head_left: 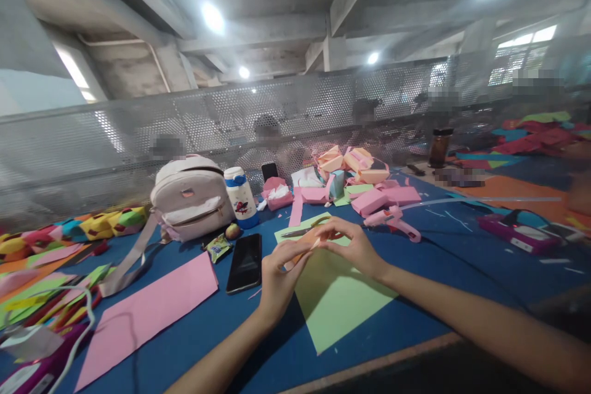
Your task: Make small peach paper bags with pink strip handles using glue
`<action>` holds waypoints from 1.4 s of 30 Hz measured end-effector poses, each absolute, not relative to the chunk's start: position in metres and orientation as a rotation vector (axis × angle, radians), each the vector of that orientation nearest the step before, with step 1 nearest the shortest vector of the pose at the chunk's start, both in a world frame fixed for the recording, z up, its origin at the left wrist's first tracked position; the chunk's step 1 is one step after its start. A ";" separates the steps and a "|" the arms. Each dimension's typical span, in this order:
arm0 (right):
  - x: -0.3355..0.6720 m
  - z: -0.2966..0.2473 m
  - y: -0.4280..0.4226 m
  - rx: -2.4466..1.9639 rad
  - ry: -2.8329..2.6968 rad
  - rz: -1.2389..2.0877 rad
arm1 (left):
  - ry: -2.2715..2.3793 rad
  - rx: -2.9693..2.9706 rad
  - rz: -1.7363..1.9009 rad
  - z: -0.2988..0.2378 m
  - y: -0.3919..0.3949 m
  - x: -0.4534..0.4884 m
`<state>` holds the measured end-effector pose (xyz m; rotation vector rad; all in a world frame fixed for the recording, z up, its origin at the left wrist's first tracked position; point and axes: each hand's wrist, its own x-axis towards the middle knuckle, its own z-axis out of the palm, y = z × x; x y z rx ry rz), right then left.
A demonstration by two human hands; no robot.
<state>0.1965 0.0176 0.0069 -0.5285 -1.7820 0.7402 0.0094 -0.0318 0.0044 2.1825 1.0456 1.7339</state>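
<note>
Over a light green sheet (344, 295) my two hands meet, their fingertips close together. My left hand (286, 274) is closed on a small peach-orange paper piece (301, 257), largely covered by the fingers. Thumb and index finger of my right hand (353, 246) pinch at the near end of that same piece; exactly where they grip is hard to make out. Just beyond the fingers, a pair of scissors (295, 233) lies over the green sheet, its handles partly behind my right hand. A pink glue gun (392, 221) rests to the right.
Left of my hands are a black phone (244, 263), a snack packet (218, 247) and a pink sheet (157, 305). Behind stand a pale backpack (191, 200) and a white-and-blue bottle (241, 197). Folded pink paper pieces (369, 201) lie at the back, before a perforated metal screen (295, 104).
</note>
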 end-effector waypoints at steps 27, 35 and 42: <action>0.203 0.014 0.023 -0.446 -1.976 0.256 | 1.007 2.550 1.798 -0.003 -0.019 0.002; 0.203 0.018 0.019 -0.429 -1.982 0.184 | 0.995 2.540 1.824 -0.004 -0.017 0.002; 0.205 0.016 0.022 -0.450 -1.952 0.246 | 1.150 2.407 1.806 -0.001 -0.020 0.002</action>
